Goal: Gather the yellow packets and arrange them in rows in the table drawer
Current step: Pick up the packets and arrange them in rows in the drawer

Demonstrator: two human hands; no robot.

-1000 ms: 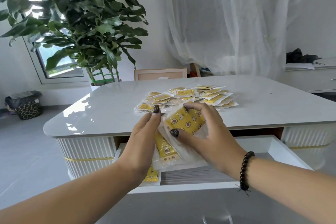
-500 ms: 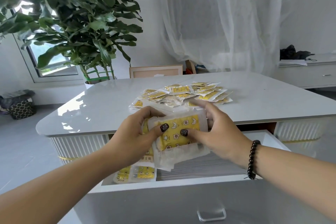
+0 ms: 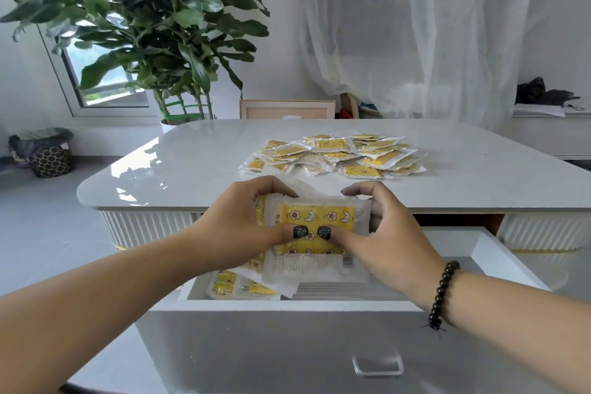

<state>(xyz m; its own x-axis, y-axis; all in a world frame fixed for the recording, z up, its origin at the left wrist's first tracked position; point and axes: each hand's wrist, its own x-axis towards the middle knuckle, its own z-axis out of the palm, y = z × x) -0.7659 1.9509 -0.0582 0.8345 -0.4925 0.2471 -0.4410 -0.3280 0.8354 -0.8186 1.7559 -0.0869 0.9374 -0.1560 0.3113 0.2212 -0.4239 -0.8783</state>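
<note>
Above the open drawer (image 3: 492, 253), the left hand (image 3: 238, 233) and right hand (image 3: 380, 233) are both pinching a stack of yellow packets (image 3: 315, 224), long axis lying left-right, face tilting toward the camera. More packets are lying in the drawer's left front corner (image 3: 240, 286), and a loose pile (image 3: 332, 153) is sitting mid-table (image 3: 192, 163).

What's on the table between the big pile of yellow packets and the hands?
Nothing: the head view shows bare white tabletop between the loose pile of packets and the left hand and right hand, which hold a stack of packets.
</note>
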